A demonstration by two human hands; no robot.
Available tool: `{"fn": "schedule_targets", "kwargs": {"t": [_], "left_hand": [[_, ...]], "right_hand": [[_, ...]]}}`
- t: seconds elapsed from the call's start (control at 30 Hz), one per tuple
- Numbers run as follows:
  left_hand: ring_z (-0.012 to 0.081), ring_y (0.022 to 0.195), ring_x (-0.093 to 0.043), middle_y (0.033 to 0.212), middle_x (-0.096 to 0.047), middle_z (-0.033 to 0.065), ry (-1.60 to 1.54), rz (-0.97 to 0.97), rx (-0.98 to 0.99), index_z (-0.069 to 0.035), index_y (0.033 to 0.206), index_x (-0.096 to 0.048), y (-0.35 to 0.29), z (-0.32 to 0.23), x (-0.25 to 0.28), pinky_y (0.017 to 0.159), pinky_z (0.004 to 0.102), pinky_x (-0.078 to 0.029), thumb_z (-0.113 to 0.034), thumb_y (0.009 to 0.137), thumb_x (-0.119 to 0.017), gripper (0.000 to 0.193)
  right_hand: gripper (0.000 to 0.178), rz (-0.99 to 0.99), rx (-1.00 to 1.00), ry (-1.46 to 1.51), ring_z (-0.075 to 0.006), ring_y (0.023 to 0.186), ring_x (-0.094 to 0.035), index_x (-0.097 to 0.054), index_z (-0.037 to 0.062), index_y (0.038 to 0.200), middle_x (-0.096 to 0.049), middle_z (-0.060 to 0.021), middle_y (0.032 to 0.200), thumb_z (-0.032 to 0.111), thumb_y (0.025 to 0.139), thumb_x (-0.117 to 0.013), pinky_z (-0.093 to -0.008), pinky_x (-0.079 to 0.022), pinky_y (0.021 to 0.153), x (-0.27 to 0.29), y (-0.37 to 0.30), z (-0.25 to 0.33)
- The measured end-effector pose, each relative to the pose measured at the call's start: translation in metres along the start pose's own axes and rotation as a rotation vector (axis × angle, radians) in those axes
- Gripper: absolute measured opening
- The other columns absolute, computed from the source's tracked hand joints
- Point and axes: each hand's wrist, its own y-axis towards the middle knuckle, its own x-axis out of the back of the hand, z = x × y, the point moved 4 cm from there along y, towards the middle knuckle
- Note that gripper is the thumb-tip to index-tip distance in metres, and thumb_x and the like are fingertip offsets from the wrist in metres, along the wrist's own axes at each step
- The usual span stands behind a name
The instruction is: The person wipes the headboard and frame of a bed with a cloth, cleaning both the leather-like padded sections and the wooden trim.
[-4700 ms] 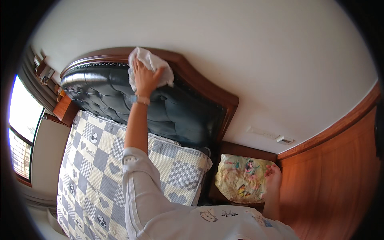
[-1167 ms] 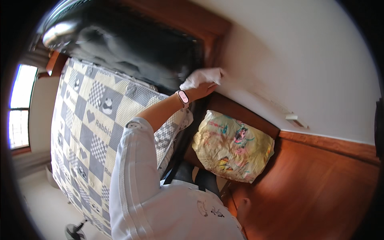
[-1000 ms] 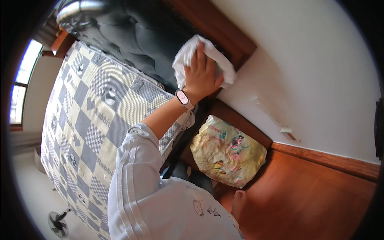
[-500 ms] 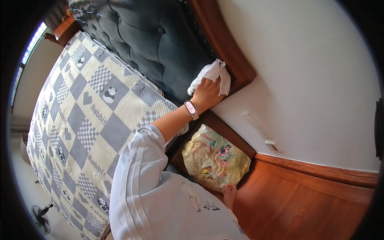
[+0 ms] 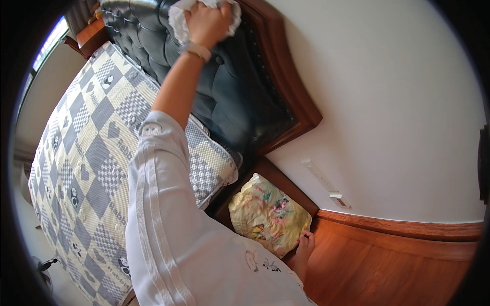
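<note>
My left hand (image 5: 208, 24), on a stretched-out arm with a wristband (image 5: 198, 51), presses a crumpled white cloth (image 5: 179, 23) against the upper part of a dark, button-tufted headboard (image 5: 229, 97). The cloth bunches out on both sides of my fingers. At the lower right, my right hand (image 5: 305, 245) hangs low with its fingers curled in. It is beside the corner of a yellowish printed plastic bag (image 5: 270, 214), and I see nothing in its fingers. Whether it touches the bag I cannot tell. The bag rests on a dark brown surface beside the bed.
A brown wooden frame (image 5: 301, 120) edges the headboard, next to a white wall (image 5: 388, 102). The bed (image 5: 107, 153) has a grey and cream checked cover. A power strip (image 5: 326, 183) is on the wall above a reddish wooden surface (image 5: 393, 270). A fan (image 5: 46, 268) stands at the lower left.
My left hand has moved with the cloth from the headboard's lower right corner up and left to its upper part. My right hand has shifted slightly up and right.
</note>
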Motion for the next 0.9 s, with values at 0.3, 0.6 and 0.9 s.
{"fn": "schedule_targets", "kwargs": {"t": [0.3, 0.6, 0.9], "left_hand": [[0.0376, 0.108, -0.044, 0.111, -0.053, 0.0235, -0.005, -0.151, 0.189, -0.001, 0.1, -0.063, 0.006, 0.059, -0.037, 0.091, 0.0567, -0.028, -0.037, 0.079, -0.045, 0.045], [0.0447, 0.124, -0.025, 0.131, -0.032, 0.0307, -0.274, 0.056, -0.098, 0.013, 0.12, -0.044, -0.07, -0.051, 0.004, 0.102, 0.0561, -0.017, -0.045, 0.069, -0.055, 0.078], [0.0397, 0.129, -0.025, 0.134, -0.034, 0.0273, -0.21, 0.12, 0.178, 0.011, 0.12, -0.046, 0.03, 0.082, -0.07, 0.106, 0.0505, -0.014, -0.042, 0.079, -0.039, 0.067]], "right_hand": [[0.004, 0.013, -0.168, 0.06, -0.0089, 0.053, -0.05, -0.056, 0.002, 0.084, -0.054, -0.0019, 0.067, 0.004, 0.081, -0.054, -0.0204, -0.041, 0.05, -0.015, -0.012, -0.033], [0.007, 0.176, -0.026, -0.003, -0.0067, 0.052, -0.048, -0.057, 0.0049, 0.082, -0.052, 0.0009, 0.066, 0.011, 0.083, -0.055, -0.0188, -0.039, 0.049, -0.071, 0.021, 0.02], [0.012, 0.271, 0.35, -0.15, -0.0115, 0.079, -0.047, -0.05, 0.0016, 0.093, -0.049, -0.0044, 0.088, 0.008, 0.084, -0.053, -0.0232, -0.038, 0.072, -0.132, 0.063, 0.125]]}}
